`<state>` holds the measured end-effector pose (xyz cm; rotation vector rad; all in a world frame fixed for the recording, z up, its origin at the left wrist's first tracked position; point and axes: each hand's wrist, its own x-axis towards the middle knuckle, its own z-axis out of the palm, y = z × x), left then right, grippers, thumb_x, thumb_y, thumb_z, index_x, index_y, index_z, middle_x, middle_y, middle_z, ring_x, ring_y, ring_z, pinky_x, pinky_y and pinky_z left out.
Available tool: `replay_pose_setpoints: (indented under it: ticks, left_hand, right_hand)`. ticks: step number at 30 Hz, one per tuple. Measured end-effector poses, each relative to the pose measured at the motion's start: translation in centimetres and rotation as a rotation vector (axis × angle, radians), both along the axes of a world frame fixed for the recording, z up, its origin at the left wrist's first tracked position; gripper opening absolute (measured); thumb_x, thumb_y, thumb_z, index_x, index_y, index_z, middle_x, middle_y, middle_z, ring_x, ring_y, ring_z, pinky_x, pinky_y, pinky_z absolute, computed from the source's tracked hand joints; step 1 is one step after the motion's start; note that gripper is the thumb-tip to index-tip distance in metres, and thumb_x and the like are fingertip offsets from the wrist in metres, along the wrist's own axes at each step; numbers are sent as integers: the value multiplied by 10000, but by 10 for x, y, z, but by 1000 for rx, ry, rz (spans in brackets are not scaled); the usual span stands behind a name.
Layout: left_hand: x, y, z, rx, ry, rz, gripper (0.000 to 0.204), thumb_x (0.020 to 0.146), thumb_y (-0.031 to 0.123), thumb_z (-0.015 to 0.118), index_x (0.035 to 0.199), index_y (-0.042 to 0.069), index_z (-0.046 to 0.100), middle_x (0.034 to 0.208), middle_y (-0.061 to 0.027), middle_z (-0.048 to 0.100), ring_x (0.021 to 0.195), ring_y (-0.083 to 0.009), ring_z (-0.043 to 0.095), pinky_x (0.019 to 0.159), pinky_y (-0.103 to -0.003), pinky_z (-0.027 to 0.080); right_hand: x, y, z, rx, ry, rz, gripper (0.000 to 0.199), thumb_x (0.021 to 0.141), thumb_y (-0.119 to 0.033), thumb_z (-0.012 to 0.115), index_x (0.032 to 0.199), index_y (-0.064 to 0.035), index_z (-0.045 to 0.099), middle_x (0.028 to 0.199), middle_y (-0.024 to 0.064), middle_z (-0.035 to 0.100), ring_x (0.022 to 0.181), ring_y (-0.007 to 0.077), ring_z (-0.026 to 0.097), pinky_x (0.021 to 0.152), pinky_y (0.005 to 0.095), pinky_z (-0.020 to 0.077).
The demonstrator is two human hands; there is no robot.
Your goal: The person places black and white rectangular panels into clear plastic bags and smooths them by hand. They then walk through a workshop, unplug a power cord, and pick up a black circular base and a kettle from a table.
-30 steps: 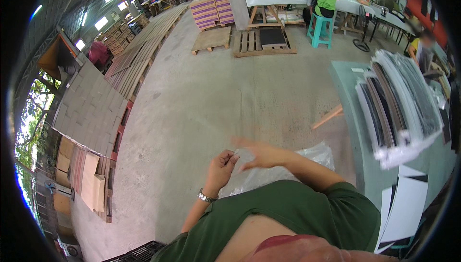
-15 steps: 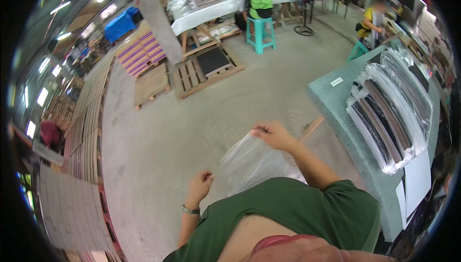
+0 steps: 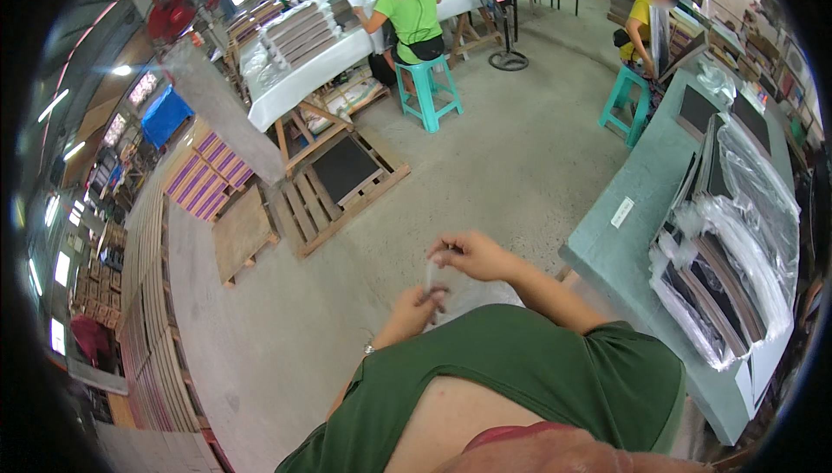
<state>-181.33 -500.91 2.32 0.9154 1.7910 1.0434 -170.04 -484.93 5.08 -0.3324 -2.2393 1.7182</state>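
In front of my chest hangs a limp, clear plastic bag (image 3: 477,294), its lower part hidden behind my green shirt. My right hand (image 3: 475,256) pinches its upper edge between thumb and fingers. Just below and to the left, my left hand (image 3: 416,308) is closed at the same edge, and a short taut strip of plastic runs between the two hands. A watch (image 3: 369,347) is on my left wrist. To my right, dark and brown flat panels (image 3: 706,291) lie stacked in clear plastic wrapping (image 3: 763,204) on a green-topped table (image 3: 607,222).
Ahead stand a wooden pallet (image 3: 381,180) with a dark panel (image 3: 345,168) and a concrete pillar (image 3: 234,118). One person sits on a turquoise stool (image 3: 429,96) at a white-covered table (image 3: 295,83). Another sits on a stool (image 3: 626,105) at right. Long boards (image 3: 152,326) line the left.
My left hand has moved up and right, close to my right hand. The right hand has shifted slightly left and down with the plastic. My view has turned, showing more of the room ahead.
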Motion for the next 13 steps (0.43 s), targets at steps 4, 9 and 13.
replay_pose_setpoints:
  ticks: [4,9,13]
  left_hand:
    - [-99,64,-9,55,89,143,188,836,207,577,789,26,598,580,22,496,530,-67,437,489,-229,376]
    - [-177,174,-11,234,-160,248,169,870,215,542,806,59,525,568,43,437,469,-50,376,440,-195,315]
    - [-234,295,1,215,-313,93,211,878,233,536,799,41,497,568,39,441,490,-49,410,466,-205,373]
  right_hand:
    - [-46,96,11,81,59,-111,203,823,-228,600,832,-26,579,645,48,554,587,104,482,540,277,397]
    - [-83,213,-6,151,-106,-191,247,798,-269,626,798,-25,589,641,88,553,588,155,489,557,299,394]
    - [-121,297,-46,311,-141,-241,311,771,-313,670,889,-30,617,784,92,617,685,203,528,646,297,428]
